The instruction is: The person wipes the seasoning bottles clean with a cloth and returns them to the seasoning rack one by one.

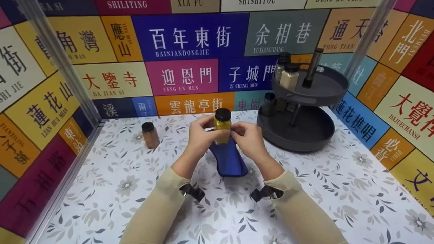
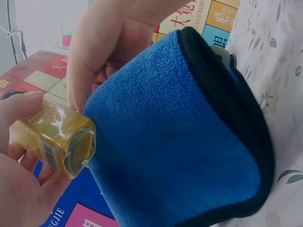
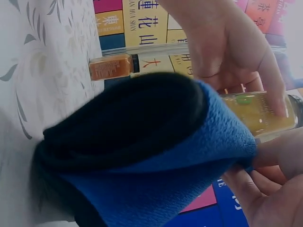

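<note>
My left hand (image 1: 200, 134) grips a clear glass spice jar (image 1: 222, 120) of yellow powder with a black lid, raised above the table. In the left wrist view, the thumb lies along one side of the jar (image 2: 54, 132) and its base faces a blue cloth. My right hand (image 1: 250, 137) pinches the top of that blue cloth (image 1: 229, 159), which hangs down folded below the jar. Dark edging runs round the cloth (image 3: 189, 184) in the right wrist view. The cloth is right beside the jar's lower end; whether they touch is hard to tell.
A jar of orange-brown powder (image 1: 151, 136) with a black lid stands at the left. Back right is a dark two-tier round rack (image 1: 295, 144), with jars (image 1: 289, 78) on its upper tier and more below. Sign-patterned walls (image 1: 190, 37) enclose the flowered tabletop (image 1: 129, 203).
</note>
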Demonstrator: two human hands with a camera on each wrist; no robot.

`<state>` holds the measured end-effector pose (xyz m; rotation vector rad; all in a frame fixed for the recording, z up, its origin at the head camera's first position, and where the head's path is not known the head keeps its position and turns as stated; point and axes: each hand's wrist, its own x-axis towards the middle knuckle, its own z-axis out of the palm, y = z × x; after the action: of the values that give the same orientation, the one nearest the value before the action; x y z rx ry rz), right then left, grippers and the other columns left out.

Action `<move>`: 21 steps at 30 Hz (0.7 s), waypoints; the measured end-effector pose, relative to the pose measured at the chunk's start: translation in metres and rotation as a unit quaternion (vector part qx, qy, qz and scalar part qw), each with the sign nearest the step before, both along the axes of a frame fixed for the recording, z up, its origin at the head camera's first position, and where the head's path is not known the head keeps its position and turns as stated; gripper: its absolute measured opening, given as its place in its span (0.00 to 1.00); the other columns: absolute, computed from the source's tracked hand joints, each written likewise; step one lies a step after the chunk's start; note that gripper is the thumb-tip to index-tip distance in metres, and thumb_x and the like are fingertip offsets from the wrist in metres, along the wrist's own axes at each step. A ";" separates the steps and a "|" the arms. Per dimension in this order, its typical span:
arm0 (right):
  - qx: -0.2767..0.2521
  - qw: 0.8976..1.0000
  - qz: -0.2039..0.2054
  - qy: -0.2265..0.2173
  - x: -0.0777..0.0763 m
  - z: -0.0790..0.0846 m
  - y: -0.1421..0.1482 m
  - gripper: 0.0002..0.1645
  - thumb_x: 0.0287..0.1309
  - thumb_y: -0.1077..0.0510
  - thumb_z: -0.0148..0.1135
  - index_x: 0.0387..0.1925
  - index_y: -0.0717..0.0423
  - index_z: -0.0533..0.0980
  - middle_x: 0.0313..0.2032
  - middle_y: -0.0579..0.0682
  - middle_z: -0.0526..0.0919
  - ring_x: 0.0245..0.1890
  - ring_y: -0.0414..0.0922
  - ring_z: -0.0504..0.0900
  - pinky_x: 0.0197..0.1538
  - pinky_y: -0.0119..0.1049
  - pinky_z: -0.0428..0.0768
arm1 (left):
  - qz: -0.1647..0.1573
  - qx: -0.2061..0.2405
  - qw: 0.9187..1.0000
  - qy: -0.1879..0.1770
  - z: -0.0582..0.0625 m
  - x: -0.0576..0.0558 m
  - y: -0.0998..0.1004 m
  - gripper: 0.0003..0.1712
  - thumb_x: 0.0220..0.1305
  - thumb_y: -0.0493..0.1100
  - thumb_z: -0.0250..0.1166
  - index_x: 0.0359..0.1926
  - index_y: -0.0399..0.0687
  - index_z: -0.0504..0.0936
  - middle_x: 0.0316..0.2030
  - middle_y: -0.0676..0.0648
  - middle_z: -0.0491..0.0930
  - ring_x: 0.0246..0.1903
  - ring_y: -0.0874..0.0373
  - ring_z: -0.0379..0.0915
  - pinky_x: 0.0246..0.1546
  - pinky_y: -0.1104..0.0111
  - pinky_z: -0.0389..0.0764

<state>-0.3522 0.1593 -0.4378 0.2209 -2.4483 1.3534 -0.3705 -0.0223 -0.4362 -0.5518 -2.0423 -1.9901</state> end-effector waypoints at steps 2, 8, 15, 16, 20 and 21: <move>0.001 1.000 -0.005 -0.010 -0.001 0.000 0.000 0.09 0.66 0.61 0.69 0.47 0.55 0.89 0.42 0.55 0.93 0.46 0.50 0.92 0.52 0.48 0.89 | -0.002 0.002 1.000 0.003 0.000 0.000 0.000 0.30 0.51 0.41 0.83 0.59 0.49 0.90 0.51 0.45 0.89 0.49 0.52 0.85 0.57 0.56 0.87; -0.056 0.998 -0.001 0.015 0.005 0.006 -0.001 0.09 0.66 0.62 0.70 0.47 0.57 0.89 0.42 0.55 0.93 0.42 0.49 0.93 0.46 0.42 0.91 | -0.007 0.002 1.000 0.005 -0.001 0.000 0.000 0.29 0.53 0.41 0.83 0.59 0.50 0.90 0.52 0.47 0.89 0.49 0.53 0.84 0.57 0.55 0.87; -0.160 0.981 -0.015 0.107 0.020 0.026 0.003 0.08 0.66 0.65 0.71 0.46 0.60 0.89 0.44 0.58 0.93 0.42 0.44 0.93 0.45 0.30 0.89 | -0.028 0.001 1.000 -0.001 -0.009 0.002 0.008 0.29 0.52 0.39 0.83 0.58 0.49 0.90 0.51 0.46 0.90 0.48 0.52 0.85 0.57 0.55 0.87; -0.172 0.978 -0.015 0.118 0.022 0.029 0.004 0.09 0.66 0.65 0.71 0.46 0.61 0.89 0.44 0.58 0.93 0.42 0.44 0.92 0.45 0.30 0.89 | -0.032 0.001 0.999 -0.005 -0.010 0.002 0.010 0.29 0.52 0.38 0.82 0.58 0.49 0.90 0.51 0.46 0.90 0.48 0.52 0.85 0.57 0.55 0.87; -0.195 0.969 -0.009 0.150 0.028 0.037 0.009 0.10 0.67 0.65 0.70 0.48 0.63 0.88 0.45 0.58 0.92 0.42 0.43 0.92 0.47 0.31 0.89 | -0.038 -0.004 0.999 -0.012 -0.014 0.001 0.016 0.30 0.51 0.38 0.83 0.58 0.48 0.90 0.50 0.46 0.91 0.47 0.52 0.85 0.58 0.56 0.86; -0.192 0.969 -0.011 0.152 0.028 0.038 0.010 0.10 0.67 0.65 0.70 0.48 0.62 0.88 0.45 0.58 0.92 0.42 0.43 0.92 0.47 0.31 0.89 | -0.038 -0.004 0.999 -0.012 -0.014 0.001 0.018 0.30 0.51 0.38 0.83 0.58 0.48 0.90 0.49 0.45 0.91 0.47 0.52 0.85 0.58 0.55 0.86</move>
<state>-0.3242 0.1693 -0.4002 0.2801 -1.8944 1.6174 -0.3699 -0.0047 -0.4505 -0.6183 -2.0733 -2.0418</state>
